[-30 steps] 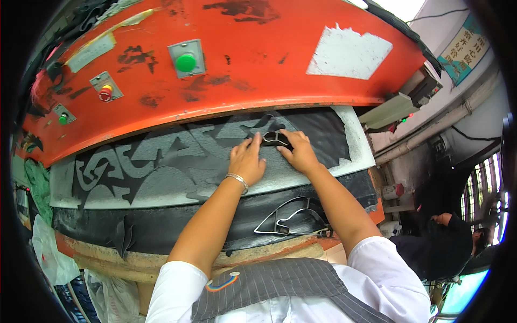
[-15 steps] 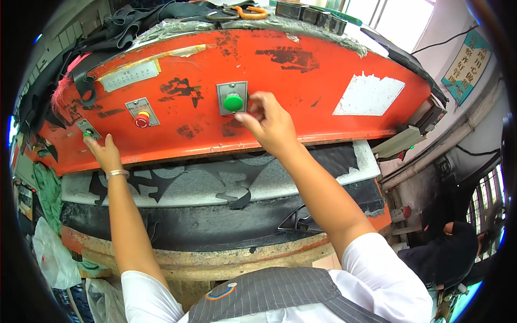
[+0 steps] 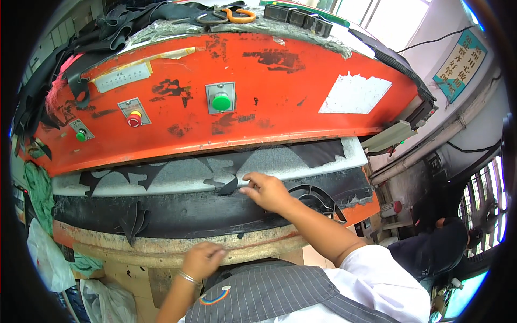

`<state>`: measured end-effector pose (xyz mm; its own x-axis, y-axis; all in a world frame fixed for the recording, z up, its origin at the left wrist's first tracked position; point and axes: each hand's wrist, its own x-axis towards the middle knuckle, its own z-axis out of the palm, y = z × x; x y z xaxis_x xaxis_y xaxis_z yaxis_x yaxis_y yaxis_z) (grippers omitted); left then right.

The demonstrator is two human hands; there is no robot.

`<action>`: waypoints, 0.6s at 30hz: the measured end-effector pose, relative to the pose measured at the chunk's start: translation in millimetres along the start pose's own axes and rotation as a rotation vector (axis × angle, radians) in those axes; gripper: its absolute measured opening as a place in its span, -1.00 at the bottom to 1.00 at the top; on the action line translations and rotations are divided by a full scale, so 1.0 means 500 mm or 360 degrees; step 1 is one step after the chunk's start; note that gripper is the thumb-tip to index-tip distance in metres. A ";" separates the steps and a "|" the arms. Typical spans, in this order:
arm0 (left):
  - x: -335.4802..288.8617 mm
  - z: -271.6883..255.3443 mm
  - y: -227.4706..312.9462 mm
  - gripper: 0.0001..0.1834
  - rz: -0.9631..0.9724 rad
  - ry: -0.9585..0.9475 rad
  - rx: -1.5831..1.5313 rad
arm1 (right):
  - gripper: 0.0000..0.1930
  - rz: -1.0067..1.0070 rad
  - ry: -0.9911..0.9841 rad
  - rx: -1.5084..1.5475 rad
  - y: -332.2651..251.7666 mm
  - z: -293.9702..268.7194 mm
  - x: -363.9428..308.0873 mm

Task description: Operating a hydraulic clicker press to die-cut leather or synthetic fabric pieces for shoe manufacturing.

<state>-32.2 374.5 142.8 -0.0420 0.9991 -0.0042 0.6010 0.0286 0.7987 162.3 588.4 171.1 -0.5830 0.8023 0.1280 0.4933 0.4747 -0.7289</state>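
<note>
My right hand (image 3: 267, 192) reaches over the front of the pale cutting pad (image 3: 188, 185), thumb and fingers apart with nothing between them. Just left of its fingertips, a small dark scrap (image 3: 228, 187) hangs at the pad's edge. Dark sheet material (image 3: 318, 154) with curved cut-outs lies on the pad, under the orange press head (image 3: 177, 126). Low in front of my apron, my left hand (image 3: 202, 260) is loosely curled by the worn front ledge (image 3: 161, 253), seemingly holding nothing. A curved metal cutting die (image 3: 323, 200) rests on the black board (image 3: 177, 218), partly behind my right forearm.
The press front carries a large green button (image 3: 221, 102), a red stop button (image 3: 134, 119) and a small green button (image 3: 81, 135). Dark scraps (image 3: 121, 27) and an orange-handled hook (image 3: 239, 16) lie on top. A person in dark clothes (image 3: 436, 245) is at the right.
My right hand has come down from beside the large green button to the pad's edge. My left hand has left the small green button and dropped toward my body.
</note>
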 end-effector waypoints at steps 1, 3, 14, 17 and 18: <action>-0.016 0.030 0.008 -0.84 0.0137 0.0074 0.0230 | -0.64 0.0104 0.0017 0.0044 0.018 -0.004 -0.002; -0.025 0.043 0.022 -0.88 0.0095 0.0206 0.0317 | -0.64 0.0225 0.0117 -0.0038 0.064 -0.011 -0.003; -0.035 0.091 -0.010 -0.91 0.0090 0.0276 0.0269 | -0.41 0.0583 0.0638 -0.0799 0.277 -0.099 0.108; -0.017 0.071 -0.020 -0.87 0.0054 0.0076 0.0222 | -0.44 0.0385 0.0633 -0.0822 0.297 -0.078 0.114; -0.006 0.064 -0.026 -0.85 -0.0072 -0.0060 0.0152 | -0.48 0.0265 0.0676 -0.0766 0.302 -0.081 0.107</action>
<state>-14.5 372.3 113.3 -0.0419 0.9972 -0.0627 0.6728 0.0745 0.7360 231.6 717.7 95.4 -0.2173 0.9051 0.3654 0.8457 0.3615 -0.3925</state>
